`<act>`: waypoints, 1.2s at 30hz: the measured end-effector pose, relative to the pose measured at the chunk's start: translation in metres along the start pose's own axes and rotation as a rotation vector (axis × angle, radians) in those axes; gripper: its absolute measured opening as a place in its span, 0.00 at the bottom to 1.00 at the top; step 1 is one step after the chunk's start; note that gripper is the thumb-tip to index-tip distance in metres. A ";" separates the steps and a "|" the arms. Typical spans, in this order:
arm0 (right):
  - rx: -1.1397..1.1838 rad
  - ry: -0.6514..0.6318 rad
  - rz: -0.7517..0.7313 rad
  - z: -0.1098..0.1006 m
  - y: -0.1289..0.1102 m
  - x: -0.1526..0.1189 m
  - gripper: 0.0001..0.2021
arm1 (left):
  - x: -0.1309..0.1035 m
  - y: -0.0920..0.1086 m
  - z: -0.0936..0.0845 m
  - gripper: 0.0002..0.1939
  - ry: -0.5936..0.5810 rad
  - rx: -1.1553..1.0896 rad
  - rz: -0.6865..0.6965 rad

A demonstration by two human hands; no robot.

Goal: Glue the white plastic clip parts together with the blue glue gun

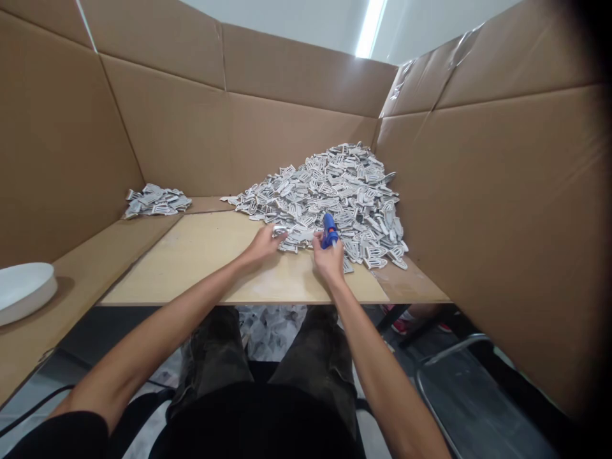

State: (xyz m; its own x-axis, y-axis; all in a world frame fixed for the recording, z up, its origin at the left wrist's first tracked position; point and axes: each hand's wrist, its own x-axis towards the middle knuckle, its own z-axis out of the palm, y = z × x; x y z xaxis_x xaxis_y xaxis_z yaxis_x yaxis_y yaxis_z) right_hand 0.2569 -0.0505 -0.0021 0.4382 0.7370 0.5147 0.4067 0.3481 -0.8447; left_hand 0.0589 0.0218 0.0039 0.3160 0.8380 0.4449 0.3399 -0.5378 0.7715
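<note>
My left hand (264,245) is closed on a pale slotted piece (281,231), pinching it between thumb and fingers at the front of the heap. My right hand (329,258) grips a blue glue gun (329,229) with an orange trigger, its front end pointing away from me towards the heap. The fingertips of that hand are close to another pale piece, and whether they touch it I cannot tell. Beyond both hands rises a large heap of flat, grey-white slotted pieces (335,185), piled against the cardboard corner.
A smaller pile of similar pieces (157,201) lies at the back left. On the left ledge stands a white bowl (29,287). Tall cardboard walls (296,127) enclose the pale work board (201,255). Below on the right are a metal-framed stool (468,382) and someone's red shoes (400,326).
</note>
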 end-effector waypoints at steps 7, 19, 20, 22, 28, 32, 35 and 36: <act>-0.070 -0.075 -0.023 0.008 -0.007 -0.005 0.07 | -0.008 0.007 0.008 0.17 -0.116 -0.555 -0.241; -0.082 -0.125 -0.065 0.010 -0.001 -0.013 0.11 | -0.009 0.007 0.010 0.10 -0.130 -0.598 -0.271; -0.078 -0.129 -0.084 0.009 -0.001 -0.014 0.12 | -0.010 0.008 0.011 0.10 -0.137 -0.611 -0.271; -0.070 -0.144 -0.128 0.009 -0.001 -0.016 0.13 | -0.012 0.008 0.012 0.10 -0.163 -0.636 -0.262; -0.124 -0.221 -0.217 0.006 -0.003 -0.019 0.11 | -0.015 0.010 0.007 0.08 -0.247 -0.508 -0.229; -0.113 -0.215 -0.181 0.007 -0.002 -0.019 0.10 | -0.014 0.012 0.003 0.07 -0.247 -0.475 -0.240; -0.024 -0.168 -0.115 0.008 -0.003 -0.019 0.10 | -0.015 0.013 0.005 0.06 -0.298 -0.497 -0.290; 0.008 -0.155 -0.103 0.009 -0.002 -0.019 0.10 | -0.016 0.014 0.006 0.05 -0.323 -0.511 -0.305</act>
State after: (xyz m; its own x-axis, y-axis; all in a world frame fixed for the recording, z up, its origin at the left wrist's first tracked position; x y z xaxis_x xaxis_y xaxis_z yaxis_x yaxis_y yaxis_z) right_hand 0.2404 -0.0598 -0.0109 0.2653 0.7774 0.5703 0.4364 0.4307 -0.7900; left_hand 0.0639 0.0008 0.0048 0.5484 0.8328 0.0758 0.0194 -0.1033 0.9945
